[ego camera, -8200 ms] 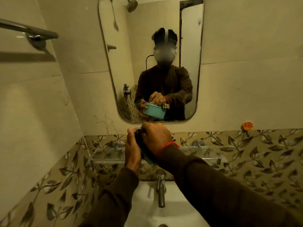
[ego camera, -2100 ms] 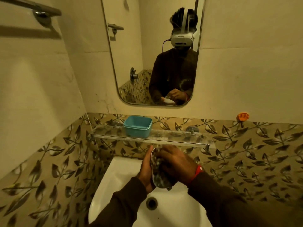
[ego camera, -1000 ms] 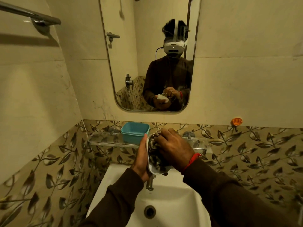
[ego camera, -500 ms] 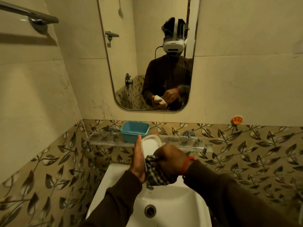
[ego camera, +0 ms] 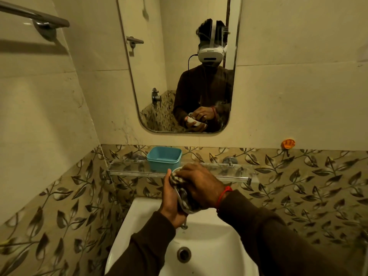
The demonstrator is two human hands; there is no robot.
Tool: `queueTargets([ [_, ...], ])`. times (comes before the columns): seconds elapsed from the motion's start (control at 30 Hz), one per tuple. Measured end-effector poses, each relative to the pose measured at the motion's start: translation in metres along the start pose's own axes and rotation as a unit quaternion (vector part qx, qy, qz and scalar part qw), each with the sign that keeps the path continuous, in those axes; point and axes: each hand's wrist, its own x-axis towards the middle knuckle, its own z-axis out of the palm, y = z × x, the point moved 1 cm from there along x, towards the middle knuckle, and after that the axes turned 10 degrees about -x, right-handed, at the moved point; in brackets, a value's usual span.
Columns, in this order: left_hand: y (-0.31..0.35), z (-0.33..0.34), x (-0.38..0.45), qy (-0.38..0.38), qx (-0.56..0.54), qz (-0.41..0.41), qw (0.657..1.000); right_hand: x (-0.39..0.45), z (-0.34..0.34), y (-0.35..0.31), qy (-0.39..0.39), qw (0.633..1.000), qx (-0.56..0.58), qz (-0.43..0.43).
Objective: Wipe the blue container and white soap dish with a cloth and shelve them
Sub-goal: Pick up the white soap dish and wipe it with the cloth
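While the left hand (ego camera: pixel 171 198) cups the white soap dish (ego camera: pixel 180 200) on edge from behind, the right hand (ego camera: pixel 201 186) is clenched around a checked cloth (ego camera: pixel 177 181) and presses it into the dish's hollow, so only a thin strip of the rim shows. Both are held above the white sink (ego camera: pixel 199 242), in front of the glass shelf (ego camera: pixel 127 168). At about 11 o'clock from the hands, the blue container (ego camera: pixel 164 160) stands upright on that shelf, open and apart from the dish. At 12 o'clock the mirror (ego camera: pixel 179 66) reflects the hands.
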Motion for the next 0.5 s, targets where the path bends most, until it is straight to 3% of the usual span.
queueTargets([
  [0.17,0.021,-0.003,0.001,-0.014,0.021,0.001,1.0,-0.017,0.002,-0.001,-0.092,0.988,-0.041,-0.121],
  [0.27,0.015,-0.002,-0.001,-0.006,0.028,-0.024,0.999,-0.018,-0.005,0.001,-0.131,0.967,-0.12,-0.182],
  [0.33,0.009,0.0,-0.004,-0.006,0.03,-0.04,0.999,-0.014,-0.016,0.002,-0.108,0.962,-0.146,-0.204],
  [0.5,0.005,0.02,-0.004,-0.016,0.059,-0.03,0.998,-0.003,-0.034,0.009,0.037,0.953,-0.207,-0.219],
])
